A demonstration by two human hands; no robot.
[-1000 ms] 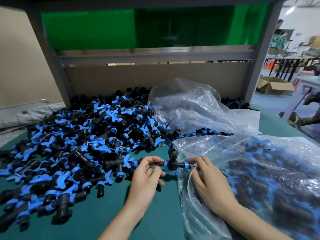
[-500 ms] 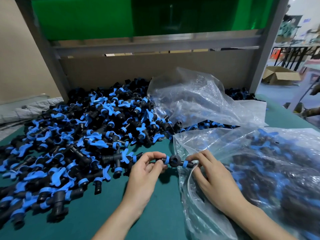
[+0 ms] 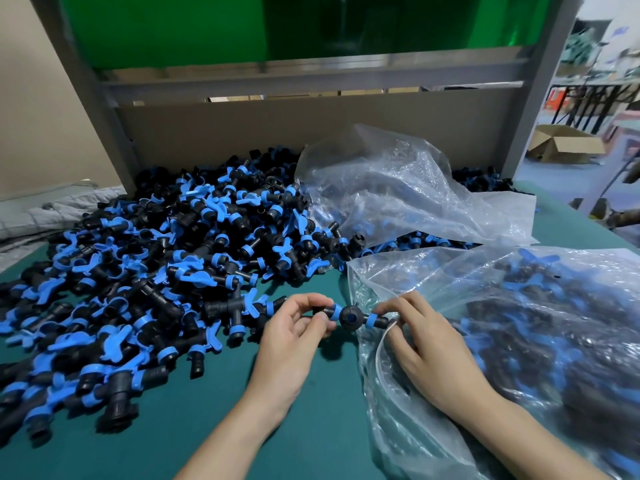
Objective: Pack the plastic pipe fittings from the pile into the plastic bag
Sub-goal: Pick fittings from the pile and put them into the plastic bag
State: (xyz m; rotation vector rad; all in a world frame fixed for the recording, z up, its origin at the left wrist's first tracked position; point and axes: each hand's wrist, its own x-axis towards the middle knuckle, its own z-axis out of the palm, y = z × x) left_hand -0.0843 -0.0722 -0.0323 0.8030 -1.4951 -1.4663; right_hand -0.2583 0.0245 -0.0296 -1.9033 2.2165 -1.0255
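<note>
As L hand [image 3: 294, 327] pinches fitting [image 3: 349, 317], R hand [image 3: 426, 344] pinches opposite end.

The plastic bag [image 3: 412, 268] runs off the right edge, its fittings [image 3: 554, 344] blurred behind film.

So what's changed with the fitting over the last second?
The fitting has been rolled between the fingers: its side branch, pointing up a second ago, now faces the camera. The left hand and right hand pinch its ends as before, at the mouth of the bag. Nothing was let go; the pile and bag look unchanged.
</note>
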